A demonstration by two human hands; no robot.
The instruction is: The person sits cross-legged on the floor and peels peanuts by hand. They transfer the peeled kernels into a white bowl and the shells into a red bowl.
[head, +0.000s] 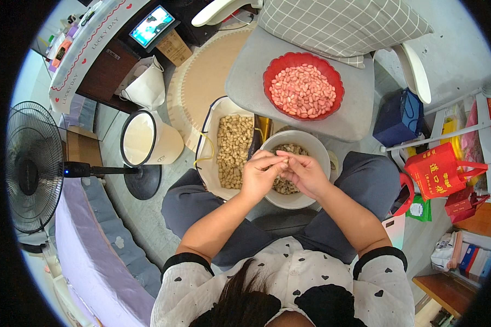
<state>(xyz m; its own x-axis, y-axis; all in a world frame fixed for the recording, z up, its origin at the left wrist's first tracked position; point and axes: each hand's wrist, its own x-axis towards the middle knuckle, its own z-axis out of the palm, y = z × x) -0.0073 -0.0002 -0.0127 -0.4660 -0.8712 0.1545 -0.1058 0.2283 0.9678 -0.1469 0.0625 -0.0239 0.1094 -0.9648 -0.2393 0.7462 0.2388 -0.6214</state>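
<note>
My left hand [262,175] and my right hand [307,172] meet fingertip to fingertip over a white bucket [321,149]. Pinched between their thumbs and fingers is a small peanut [285,161], mostly covered by the fingertips. Broken peanut shells [286,187] lie inside the bucket below. Left of the bucket stands a white fabric bag [208,163] with a dark rim, full of unshelled peanuts [232,151]. Beyond the hands, a red scalloped bowl [339,92] holds many shelled pink peanuts [302,90] on the grey chair seat [245,88].
A checked cushion [335,28] leans on the chair back. To the left are a cream waste bin [163,143], a black standing fan [32,167] and a lit tablet [152,26]. A red bag [431,173], a blue bag [399,118] and a white rack [480,110] stand right.
</note>
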